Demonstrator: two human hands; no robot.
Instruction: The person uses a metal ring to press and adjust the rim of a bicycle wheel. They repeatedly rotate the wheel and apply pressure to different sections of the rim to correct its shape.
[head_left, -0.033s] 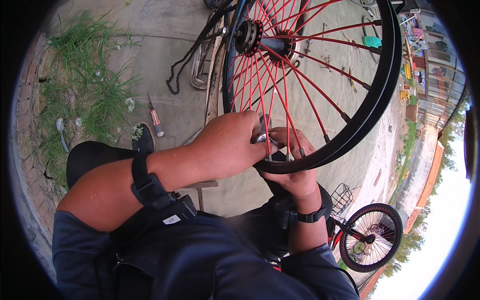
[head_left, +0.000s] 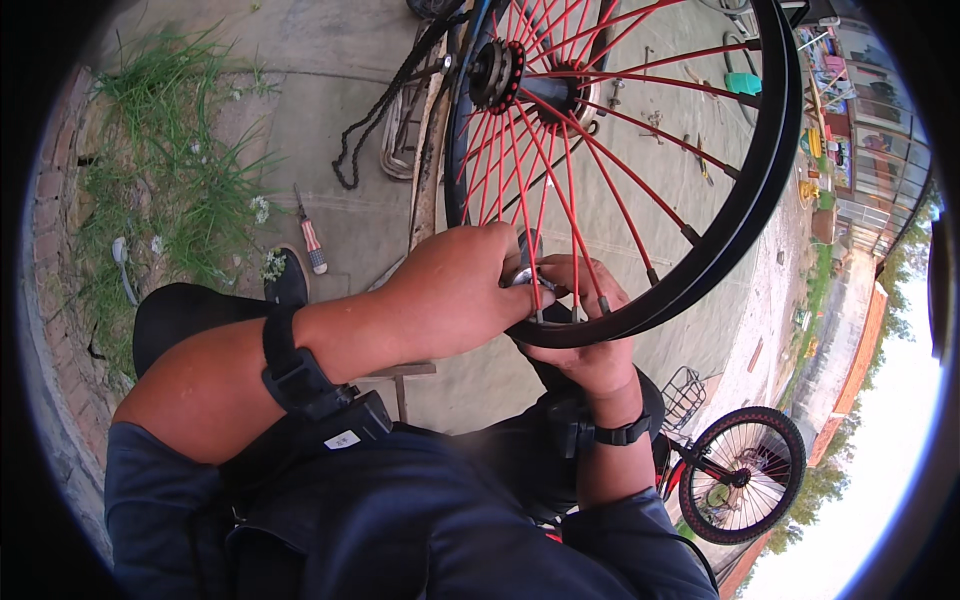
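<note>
A bicycle wheel (head_left: 770, 190) with a black rim and red spokes (head_left: 620, 205) stands in front of me. My left hand (head_left: 465, 285) is closed at the near lower part of the rim, thumb and fingers pinching a small silver metal piece (head_left: 522, 276) beside a red spoke. Its exact kind is partly hidden by the fingers. From the other side, my right hand (head_left: 600, 350) reaches round the rim, its fingers bent behind the spokes close to the left fingertips. A toothed black sprocket (head_left: 497, 75) sits at the hub.
A screwdriver (head_left: 311, 240) lies on the concrete at left, near my shoe (head_left: 287, 278) and the grass (head_left: 165, 150). A black chain (head_left: 375, 120) hangs beside a wooden piece (head_left: 428, 160). Pliers (head_left: 705, 165) lie beyond the wheel. Another bicycle's wheel (head_left: 795, 490) is at lower right.
</note>
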